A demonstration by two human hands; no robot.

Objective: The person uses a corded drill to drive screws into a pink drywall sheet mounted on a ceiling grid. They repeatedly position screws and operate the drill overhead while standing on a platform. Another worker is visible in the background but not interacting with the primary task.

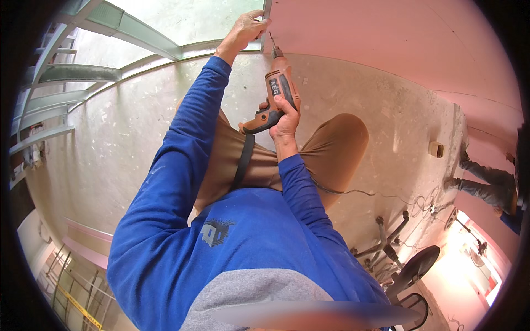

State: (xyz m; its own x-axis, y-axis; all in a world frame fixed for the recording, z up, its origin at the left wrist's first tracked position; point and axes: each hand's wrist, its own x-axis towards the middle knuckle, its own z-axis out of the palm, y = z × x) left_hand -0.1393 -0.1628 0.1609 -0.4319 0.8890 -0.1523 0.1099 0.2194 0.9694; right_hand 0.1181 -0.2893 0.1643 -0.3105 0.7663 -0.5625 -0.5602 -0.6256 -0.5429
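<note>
Drill (277, 96) front and centre, orange with a dark grip, clamped tight in the right hand (285, 118); the fingers wrap the handle and the bit points up at the edge of the pink board (386, 33); the tip sits just beside that edge, though whether it touches cannot be told from this angle. Left hand (247, 27) reaches above the drill, fingers curled together on the board's edge where it meets a grey metal frame (138, 33); what the fingertips pinch there, if anything, is too small to tell. Both sleeves are blue, the left arm stretched long past the drill, the right bent short below it. Under the drill, brown trousers (337, 143) show, the knee bent just right of the tool; a dark strap (243, 163) drops from the handle across the thigh. A thin cord (364, 193) trails over the concrete floor (121, 138) well right of the drill, toward a tangle of pipes (386, 237) and a black fan (414, 267). Far right of the drill, by the board's lower stretch, another person's legs (486, 182) stand on the floor; a small tan block (436, 149) lies between them and the knee. Left of the drill, more grey frame rails (61, 74) curve away along the rim.
</note>
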